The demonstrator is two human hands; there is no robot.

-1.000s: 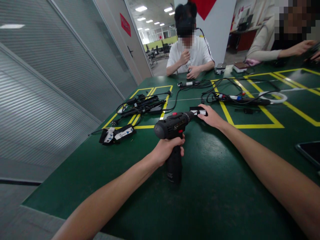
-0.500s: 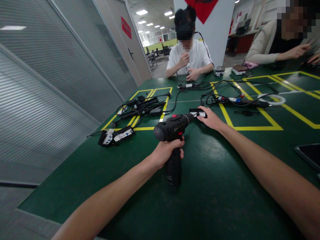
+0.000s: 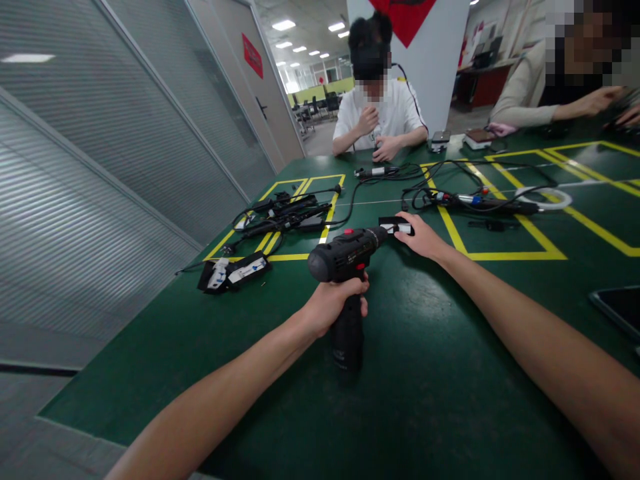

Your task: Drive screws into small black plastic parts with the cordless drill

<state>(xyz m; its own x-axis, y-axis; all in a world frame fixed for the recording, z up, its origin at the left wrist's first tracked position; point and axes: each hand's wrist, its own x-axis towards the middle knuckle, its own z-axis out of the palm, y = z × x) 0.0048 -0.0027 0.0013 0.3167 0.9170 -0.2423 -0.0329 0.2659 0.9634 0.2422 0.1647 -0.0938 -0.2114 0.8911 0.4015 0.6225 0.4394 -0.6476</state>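
My left hand (image 3: 334, 301) is wrapped round the grip of a black cordless drill (image 3: 344, 256) held upright over the green table (image 3: 410, 373). Its chuck points away from me toward a small black part with a white label (image 3: 396, 225). My right hand (image 3: 423, 236) rests on that part, fingers curled over its near end and pinning it to the table right at the drill's tip.
A tangle of black cables and tools (image 3: 287, 213) lies in a yellow-taped square at the left. A black and white part (image 3: 235, 272) sits nearer. More cables and a white ring (image 3: 545, 198) lie at the right. A dark tablet (image 3: 617, 310) is at the right edge. Two people sit across the table.
The view has shifted slightly; my hands and the drill stay in nearly the same place.
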